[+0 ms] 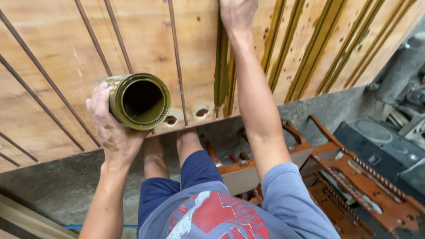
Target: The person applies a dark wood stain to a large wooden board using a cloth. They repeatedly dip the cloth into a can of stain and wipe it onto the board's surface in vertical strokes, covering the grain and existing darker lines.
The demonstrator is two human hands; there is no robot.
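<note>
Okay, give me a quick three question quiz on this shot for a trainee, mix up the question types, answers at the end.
1. True or false: the left hand holds a can smeared with olive-green paint.
2. The right hand reaches up to: A) the wooden panel, B) the floor, C) a ladder.
3. Fill in: the grooves near the right hand are painted ____.

Key: 1 true; 2 A; 3 olive-green.

glossy paint-coated metal can (139,101), rough matt wooden board (57,66), olive-stained grooves (223,66).
</note>
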